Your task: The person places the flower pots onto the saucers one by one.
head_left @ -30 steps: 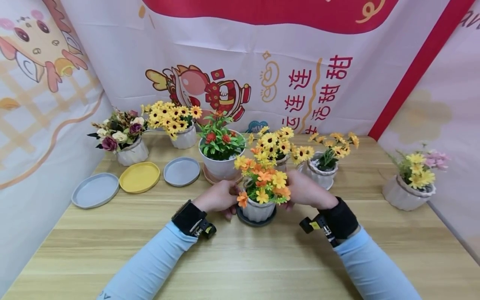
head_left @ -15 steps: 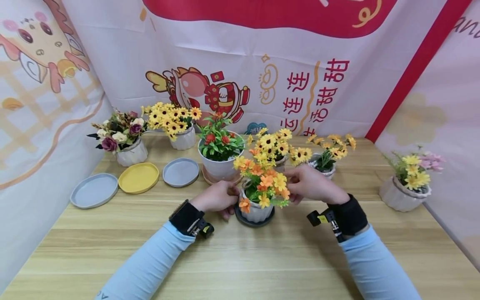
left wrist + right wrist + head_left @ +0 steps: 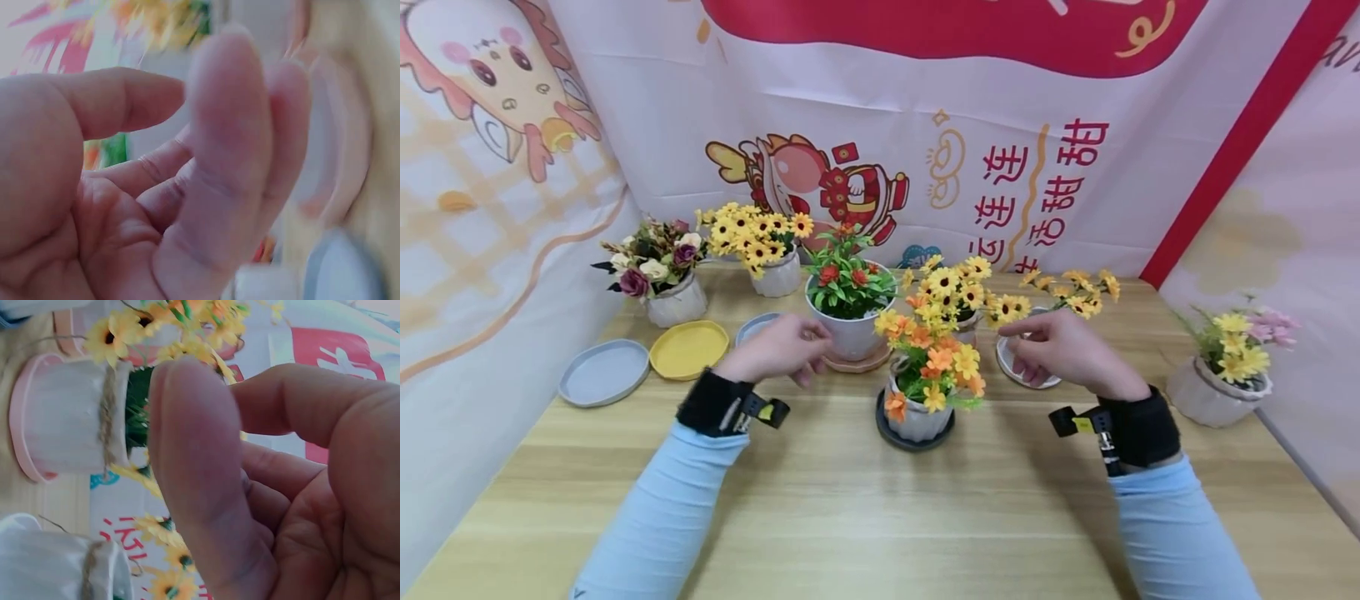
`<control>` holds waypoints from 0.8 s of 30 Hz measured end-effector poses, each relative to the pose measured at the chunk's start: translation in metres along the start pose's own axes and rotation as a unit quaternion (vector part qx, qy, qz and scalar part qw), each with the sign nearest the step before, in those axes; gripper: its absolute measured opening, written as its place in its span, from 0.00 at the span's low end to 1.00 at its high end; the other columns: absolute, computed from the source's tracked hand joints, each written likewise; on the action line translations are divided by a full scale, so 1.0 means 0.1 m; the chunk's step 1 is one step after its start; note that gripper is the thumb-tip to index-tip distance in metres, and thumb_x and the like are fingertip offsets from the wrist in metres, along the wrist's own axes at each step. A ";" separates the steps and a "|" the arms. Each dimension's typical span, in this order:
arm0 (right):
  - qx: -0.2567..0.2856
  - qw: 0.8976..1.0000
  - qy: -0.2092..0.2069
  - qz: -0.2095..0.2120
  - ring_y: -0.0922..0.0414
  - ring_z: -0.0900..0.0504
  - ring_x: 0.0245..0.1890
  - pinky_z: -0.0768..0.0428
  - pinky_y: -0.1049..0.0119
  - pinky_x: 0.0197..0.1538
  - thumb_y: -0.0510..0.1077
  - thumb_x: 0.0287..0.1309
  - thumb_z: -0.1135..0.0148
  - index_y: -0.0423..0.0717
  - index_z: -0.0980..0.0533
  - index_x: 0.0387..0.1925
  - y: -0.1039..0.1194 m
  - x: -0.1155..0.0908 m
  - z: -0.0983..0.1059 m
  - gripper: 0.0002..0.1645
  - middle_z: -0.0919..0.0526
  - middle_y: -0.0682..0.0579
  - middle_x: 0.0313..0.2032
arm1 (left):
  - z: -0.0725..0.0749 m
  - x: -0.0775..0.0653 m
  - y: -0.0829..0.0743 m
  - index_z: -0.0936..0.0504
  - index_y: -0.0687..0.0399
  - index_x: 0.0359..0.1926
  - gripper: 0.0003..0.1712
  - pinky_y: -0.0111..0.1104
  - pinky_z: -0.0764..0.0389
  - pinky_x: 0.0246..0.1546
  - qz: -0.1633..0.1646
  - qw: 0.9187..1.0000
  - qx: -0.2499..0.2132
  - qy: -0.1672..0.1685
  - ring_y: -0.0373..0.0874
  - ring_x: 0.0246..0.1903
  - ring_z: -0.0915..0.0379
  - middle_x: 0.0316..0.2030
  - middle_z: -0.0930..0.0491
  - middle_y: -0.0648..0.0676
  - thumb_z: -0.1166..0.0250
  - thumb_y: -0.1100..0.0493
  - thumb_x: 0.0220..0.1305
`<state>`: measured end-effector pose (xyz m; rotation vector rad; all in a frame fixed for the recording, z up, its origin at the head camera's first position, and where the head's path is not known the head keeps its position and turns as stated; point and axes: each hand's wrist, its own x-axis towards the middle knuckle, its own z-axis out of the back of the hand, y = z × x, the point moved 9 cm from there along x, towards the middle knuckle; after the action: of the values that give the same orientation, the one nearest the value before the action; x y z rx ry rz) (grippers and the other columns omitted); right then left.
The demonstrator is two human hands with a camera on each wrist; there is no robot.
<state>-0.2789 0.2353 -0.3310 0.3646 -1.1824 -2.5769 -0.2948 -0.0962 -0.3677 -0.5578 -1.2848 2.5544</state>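
Note:
A white flowerpot (image 3: 917,421) with orange and yellow artificial flowers (image 3: 936,362) stands upright on a dark saucer (image 3: 910,446) in mid-table. To its left, my left hand (image 3: 778,346) hangs in the air with loosely bent fingers and nothing in them. It partly covers a grey-blue saucer (image 3: 751,327). On the other side, my right hand (image 3: 1063,350) is raised, also holding nothing, and hides most of a pot on a white saucer (image 3: 1011,367). The right wrist view shows a twine-tied pot (image 3: 69,412) on a pink saucer (image 3: 22,419) beyond the fingers.
A yellow saucer (image 3: 688,350) and a light grey saucer (image 3: 602,375) lie at left. Behind are pots of purple-white flowers (image 3: 677,302), yellow flowers (image 3: 778,277) and a red-flowered plant (image 3: 850,332) on a pink saucer. Another pot (image 3: 1210,392) stands far right.
Both hands have come away from the orange-flowered pot, the left moving left and up, the right moving right. The pot stays on its dark saucer.

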 end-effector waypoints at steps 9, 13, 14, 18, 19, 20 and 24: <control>-0.012 1.000 -0.008 -0.002 0.50 0.17 0.26 0.13 0.58 0.29 0.41 0.69 0.44 0.36 0.21 0.56 0.02 -0.07 0.10 0.18 0.16 0.44 0.27 | 0.94 -0.26 0.63 0.31 0.73 0.61 0.24 0.42 0.13 0.36 0.083 0.988 -0.016 -0.131 0.48 0.25 0.17 0.36 0.16 0.66 0.49 0.57 0.75; -0.015 1.000 -0.006 -0.005 0.51 0.17 0.27 0.14 0.59 0.29 0.42 0.70 0.44 0.36 0.22 0.56 0.00 -0.06 0.10 0.19 0.16 0.44 0.27 | 0.96 -0.24 0.86 0.33 0.75 0.63 0.25 0.41 0.13 0.35 0.120 0.984 -0.018 -0.133 0.48 0.25 0.16 0.33 0.16 0.63 0.51 0.58 0.74; -0.011 1.000 -0.003 -0.005 0.50 0.16 0.27 0.13 0.58 0.29 0.42 0.70 0.44 0.36 0.22 0.56 0.00 -0.05 0.09 0.19 0.16 0.44 0.27 | 0.94 -0.22 0.88 0.33 0.76 0.63 0.26 0.41 0.13 0.34 0.122 0.984 -0.013 -0.129 0.48 0.24 0.16 0.32 0.15 0.62 0.51 0.59 0.74; 0.001 1.000 0.010 -0.007 0.49 0.16 0.28 0.13 0.56 0.32 0.43 0.70 0.44 0.36 0.22 0.56 -0.04 0.00 0.03 0.19 0.16 0.42 0.28 | 0.80 -0.16 0.92 0.25 0.76 0.53 0.22 0.34 0.14 0.28 0.139 0.982 0.043 -0.120 0.46 0.21 0.17 0.27 0.15 0.60 0.50 0.58 0.74; 0.005 1.000 0.014 -0.009 0.49 0.16 0.28 0.13 0.55 0.32 0.43 0.70 0.44 0.36 0.22 0.56 -0.05 0.01 0.01 0.19 0.16 0.41 0.28 | 0.77 -0.15 0.93 0.22 0.76 0.48 0.21 0.33 0.15 0.26 0.145 0.980 0.058 -0.122 0.46 0.20 0.17 0.25 0.15 0.59 0.50 0.58 0.73; 0.007 1.000 0.017 -0.010 0.49 0.16 0.29 0.13 0.55 0.33 0.43 0.71 0.45 0.36 0.23 0.57 -0.06 0.02 -0.01 0.19 0.16 0.41 0.28 | 0.75 -0.13 0.96 0.21 0.75 0.43 0.20 0.32 0.16 0.24 0.153 0.978 0.071 -0.125 0.45 0.19 0.17 0.24 0.15 0.58 0.50 0.58 0.73; 0.011 1.000 0.023 -0.012 0.47 0.15 0.30 0.13 0.53 0.34 0.42 0.71 0.45 0.35 0.23 0.57 -0.07 0.05 -0.06 0.20 0.16 0.41 0.29 | 0.69 -0.08 1.05 0.20 0.72 0.37 0.18 0.31 0.18 0.21 0.181 0.970 0.095 -0.133 0.45 0.17 0.18 0.20 0.16 0.56 0.48 0.59 0.72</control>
<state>-0.2824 0.2340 -0.3410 0.4443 -1.1984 -2.5629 -0.3207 -0.2111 -0.4132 -0.4562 -1.0758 3.1034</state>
